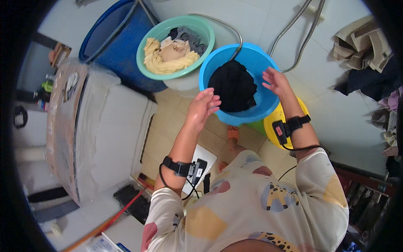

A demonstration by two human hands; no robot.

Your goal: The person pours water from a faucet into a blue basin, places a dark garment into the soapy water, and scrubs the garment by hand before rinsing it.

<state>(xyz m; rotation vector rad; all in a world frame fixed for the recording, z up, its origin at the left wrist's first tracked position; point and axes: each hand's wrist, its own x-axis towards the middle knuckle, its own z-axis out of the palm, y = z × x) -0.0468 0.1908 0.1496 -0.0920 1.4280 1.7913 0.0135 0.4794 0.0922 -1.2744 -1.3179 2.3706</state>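
A blue plastic basin [263, 60] stands before me with black cloth [231, 86] bunched in it. My left hand [204, 105] is raised at the basin's left rim, its fingers apart and nothing in it. Over the right side of the basin my right hand [275, 80] is raised too, empty, with spread fingers. The end of a metal shower hose [237, 34] hangs into the basin behind the cloth. Up and to the left, a mint-green basin [141, 60] holds yellow [185, 63], beige and grey garments.
A large blue barrel [118, 47] stands at the back left, beside a white appliance [116, 126] covered with cardboard and plastic. A yellow basin [270, 129] is partly under my right forearm. Towels [362, 44] hang at the right wall. A red-handled tool [126, 206] leans at lower left.
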